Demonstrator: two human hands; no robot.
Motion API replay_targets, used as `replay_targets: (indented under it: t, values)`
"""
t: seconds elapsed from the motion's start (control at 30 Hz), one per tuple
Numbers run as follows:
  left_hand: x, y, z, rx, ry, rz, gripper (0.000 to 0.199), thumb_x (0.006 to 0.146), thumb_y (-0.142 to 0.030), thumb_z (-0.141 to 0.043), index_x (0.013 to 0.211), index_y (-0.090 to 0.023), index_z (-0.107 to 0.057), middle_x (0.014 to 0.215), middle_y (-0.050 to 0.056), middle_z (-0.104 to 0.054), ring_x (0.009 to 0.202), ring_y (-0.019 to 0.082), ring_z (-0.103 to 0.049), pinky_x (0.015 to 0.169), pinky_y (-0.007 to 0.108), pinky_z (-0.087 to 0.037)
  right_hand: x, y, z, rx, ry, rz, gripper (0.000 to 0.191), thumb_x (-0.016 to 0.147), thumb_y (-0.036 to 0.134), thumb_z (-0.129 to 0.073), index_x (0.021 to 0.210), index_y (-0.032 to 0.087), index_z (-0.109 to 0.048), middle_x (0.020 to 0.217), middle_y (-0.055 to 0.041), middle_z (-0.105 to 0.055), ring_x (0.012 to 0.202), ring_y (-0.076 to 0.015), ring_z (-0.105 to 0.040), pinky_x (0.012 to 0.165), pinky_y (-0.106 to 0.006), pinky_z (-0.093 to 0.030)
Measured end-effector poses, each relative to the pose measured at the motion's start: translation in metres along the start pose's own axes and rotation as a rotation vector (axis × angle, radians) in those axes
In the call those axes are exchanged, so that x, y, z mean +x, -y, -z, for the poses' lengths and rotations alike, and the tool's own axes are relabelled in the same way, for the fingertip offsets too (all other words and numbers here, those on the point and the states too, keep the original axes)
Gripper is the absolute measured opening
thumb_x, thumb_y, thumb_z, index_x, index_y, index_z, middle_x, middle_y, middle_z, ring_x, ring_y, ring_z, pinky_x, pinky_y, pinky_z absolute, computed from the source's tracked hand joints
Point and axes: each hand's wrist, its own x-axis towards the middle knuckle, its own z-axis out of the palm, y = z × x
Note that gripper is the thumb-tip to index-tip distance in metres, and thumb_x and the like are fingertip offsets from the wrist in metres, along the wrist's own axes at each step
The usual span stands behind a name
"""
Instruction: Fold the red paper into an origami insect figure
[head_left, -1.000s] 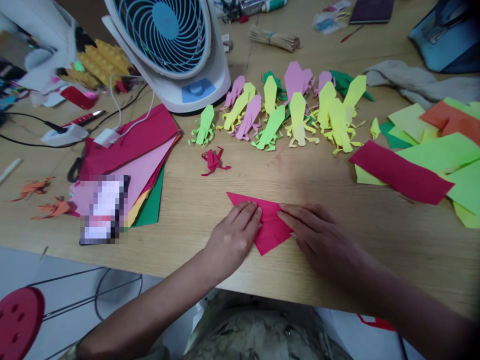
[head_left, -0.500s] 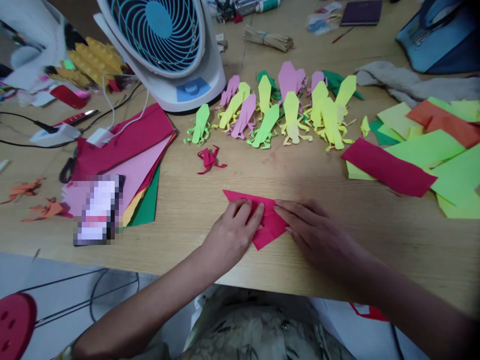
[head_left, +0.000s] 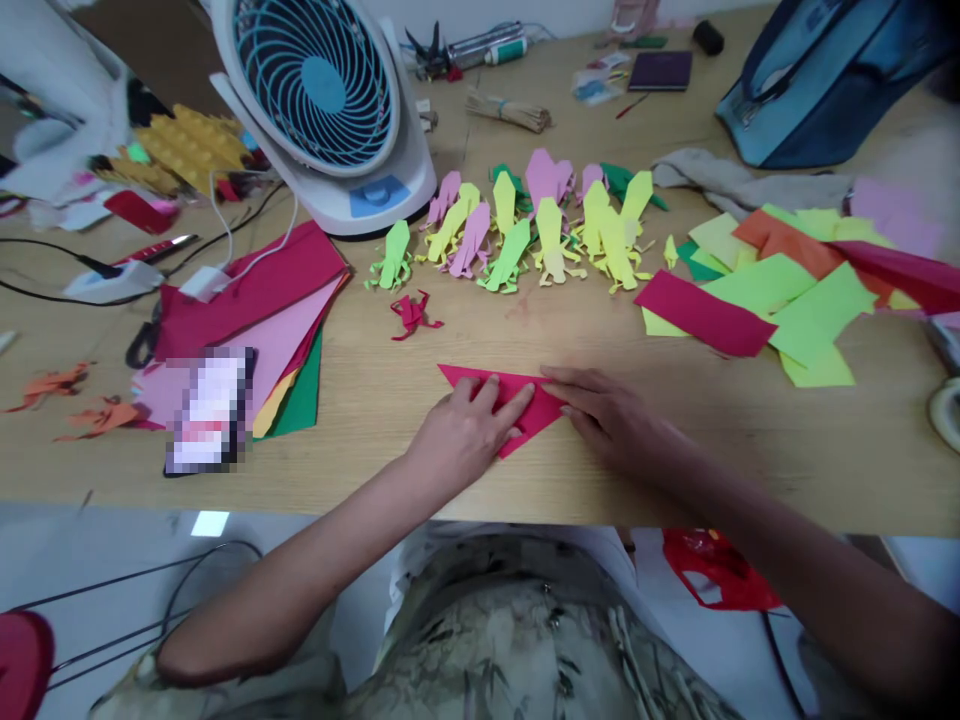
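Red paper (head_left: 544, 408), roughly triangular, on the bench (head_left: 367, 420)
It lies flat, straight-edged, sharp at its left and near corners; left grip (head_left: 461, 430) spread wide on it, right grip (head_left: 619, 415) outstretched, fingertips on its right side.

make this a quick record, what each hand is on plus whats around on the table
left hand: fingers spread on the red paper
right hand: fingertips at that paper's right edge
just beyond: small red paper figure
farther back: group of green, yellow and pink paper figures; fan
left side: stack of colored sheets
right side: loose paper pieces; blue bag
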Motion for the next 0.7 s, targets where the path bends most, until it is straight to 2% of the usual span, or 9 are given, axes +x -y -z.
replay_targets:
  t: [0.1,0.2,0.27,0.4,0.5,0.6,0.7]
  values:
    - [0.003,-0.006,0.008,0.01,0.012,0.046,0.048,0.099,-0.031,-0.052,0.146,-0.024,-0.049,0.124,0.02,-0.062,0.109,0.035,-0.06,0.091,0.052,-0.05,0.0,-0.008,0.007,0.054,-0.029,-0.006,0.043,0.095,0.01,-0.04,0.129,0.016,-0.065,0.144,-0.0132,-0.059,0.133,-0.0227,-0.056,0.11,-0.045,-0.048]
    - [0.007,-0.009,0.013,0.014,-0.002,0.06,0.042,0.097,-0.028,-0.055,0.139,-0.023,-0.057,0.118,0.019,-0.066,0.115,0.037,-0.058,0.103,0.063,-0.039,0.0,-0.011,0.012,0.062,-0.039,0.018,0.042,0.093,0.008,-0.041,0.123,0.015,-0.069,0.139,-0.0143,-0.063,0.13,-0.023,-0.059,0.107,-0.044,-0.051]
    - [0.01,-0.01,0.015,0.008,-0.006,0.055,0.04,0.097,-0.026,-0.056,0.136,-0.022,-0.059,0.117,0.019,-0.066,0.121,0.038,-0.055,0.107,0.067,-0.033,0.0,-0.01,0.014,0.019,-0.031,0.038,0.042,0.093,0.008,-0.041,0.124,0.015,-0.068,0.139,-0.0147,-0.063,0.129,-0.023,-0.06,0.106,-0.044,-0.051]
    - [0.014,-0.012,0.014,0.05,0.013,0.045,0.041,0.098,-0.032,-0.055,0.137,-0.02,-0.058,0.117,0.02,-0.067,0.124,0.038,-0.055,0.109,0.066,-0.03,-0.004,-0.004,0.013,-0.121,0.016,0.066,0.043,0.095,0.009,-0.038,0.129,0.009,-0.064,0.14,-0.0177,-0.061,0.131,-0.0238,-0.057,0.109,-0.043,-0.049]
    - [0.015,-0.019,0.012,0.101,0.025,0.075,0.049,0.097,-0.041,-0.057,0.142,-0.022,-0.054,0.118,0.021,-0.067,0.124,0.039,-0.057,0.109,0.065,-0.03,-0.008,0.001,0.008,-0.207,0.038,0.06,0.044,0.095,0.009,-0.038,0.133,0.007,-0.061,0.14,-0.0206,-0.06,0.129,-0.0265,-0.059,0.106,-0.045,-0.05]
    - [0.019,-0.03,0.013,0.13,0.056,0.124,0.06,0.095,-0.053,-0.055,0.148,-0.025,-0.049,0.123,0.023,-0.066,0.126,0.041,-0.056,0.11,0.067,-0.027,-0.01,0.004,-0.001,-0.261,0.029,0.032,0.043,0.096,0.011,-0.04,0.133,0.01,-0.062,0.14,-0.0193,-0.061,0.13,-0.0264,-0.058,0.104,-0.044,-0.049]
    - [0.023,-0.04,0.017,0.161,0.107,0.167,0.067,0.092,-0.061,-0.053,0.15,-0.027,-0.047,0.126,0.023,-0.065,0.13,0.042,-0.054,0.113,0.066,-0.022,-0.01,0.006,-0.01,-0.29,-0.034,-0.005,0.042,0.096,0.013,-0.041,0.133,0.011,-0.061,0.138,-0.0182,-0.062,0.128,-0.0262,-0.058,0.105,-0.046,-0.048]
